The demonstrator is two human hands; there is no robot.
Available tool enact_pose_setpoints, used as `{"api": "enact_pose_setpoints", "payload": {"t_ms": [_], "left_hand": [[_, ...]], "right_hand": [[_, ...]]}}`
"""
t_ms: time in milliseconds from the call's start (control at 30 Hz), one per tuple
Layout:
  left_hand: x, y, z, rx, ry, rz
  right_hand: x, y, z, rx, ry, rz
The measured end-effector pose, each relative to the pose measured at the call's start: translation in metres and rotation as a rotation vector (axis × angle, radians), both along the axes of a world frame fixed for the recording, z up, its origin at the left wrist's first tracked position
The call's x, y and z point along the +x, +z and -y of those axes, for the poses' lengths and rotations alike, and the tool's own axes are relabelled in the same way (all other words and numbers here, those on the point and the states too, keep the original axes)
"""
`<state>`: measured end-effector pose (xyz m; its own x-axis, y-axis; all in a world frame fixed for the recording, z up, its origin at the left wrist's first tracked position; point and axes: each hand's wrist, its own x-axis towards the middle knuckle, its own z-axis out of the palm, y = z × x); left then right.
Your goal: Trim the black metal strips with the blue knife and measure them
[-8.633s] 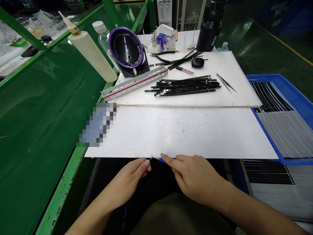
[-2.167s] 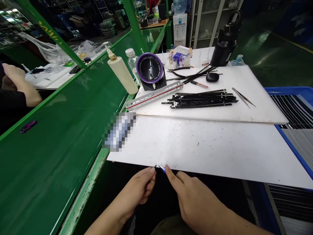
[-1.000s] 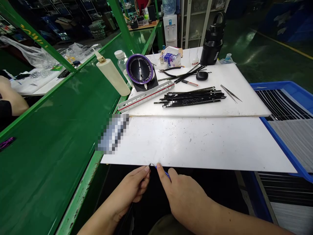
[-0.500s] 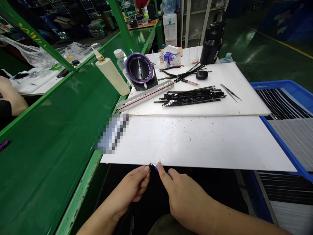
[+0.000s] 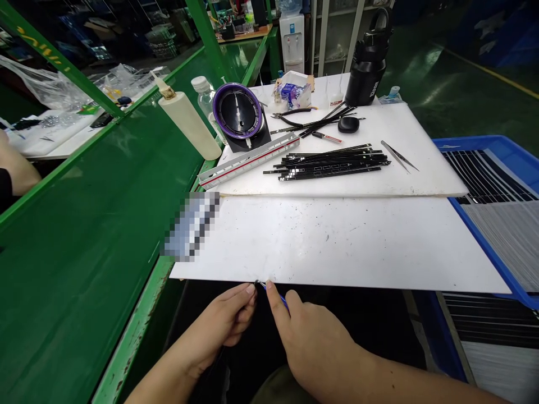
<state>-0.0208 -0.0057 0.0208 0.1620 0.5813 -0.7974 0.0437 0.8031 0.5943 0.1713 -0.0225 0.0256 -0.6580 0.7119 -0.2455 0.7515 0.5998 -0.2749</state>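
At the near edge of the white table, my left hand (image 5: 231, 315) is closed in a pinch on a small black piece (image 5: 256, 281), most of it hidden by the fingers. My right hand (image 5: 309, 331) grips a blue-handled tool (image 5: 283, 300) with a thin metal tip, its index finger stretched along the tool. The tip meets or nearly meets the black piece; contact is too small to tell. Further back, a pile of thin black strips (image 5: 332, 163) lies on a white foam board (image 5: 421, 182), with tweezers (image 5: 399, 155) to its right.
A grey channel with a red line (image 5: 248, 161), a purple-rimmed round device (image 5: 237, 110), a cream squeeze bottle (image 5: 191, 126), pliers (image 5: 290, 119) and a black flask (image 5: 367, 70) stand or lie behind. Blue crates (image 5: 463, 224) hold strips at right. A green partition (image 5: 84, 235) borders the left.
The view has shifted slightly. Both hands stay together at the table edge, and the tool's tip sits a little closer to the left fingertips.
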Motion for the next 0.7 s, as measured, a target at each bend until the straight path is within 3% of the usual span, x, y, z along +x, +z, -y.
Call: {"api": "enact_pose_setpoints", "payload": {"t_ms": [200, 367, 433, 567, 700], "left_hand": [[0.001, 0.004, 0.001, -0.002, 0.030, 0.053], [0.006, 0.023, 0.003, 0.025, 0.140, 0.247], [0.008, 0.032, 0.003, 0.056, 0.188, 0.370], [0.011, 0.045, 0.006, 0.070, 0.225, 0.540], [0.017, 0.051, 0.006, 0.128, 0.175, 0.426]], "right_hand": [[0.012, -0.005, -0.002, -0.047, -0.079, -0.143], [0.049, 0.002, -0.028, -0.050, -0.279, -0.561], [0.064, -0.002, -0.042, 0.048, -0.287, -0.621], [0.077, -0.021, -0.063, 0.351, -0.268, -0.477], [0.078, -0.035, -0.072, 0.465, -0.248, -0.477]]}}
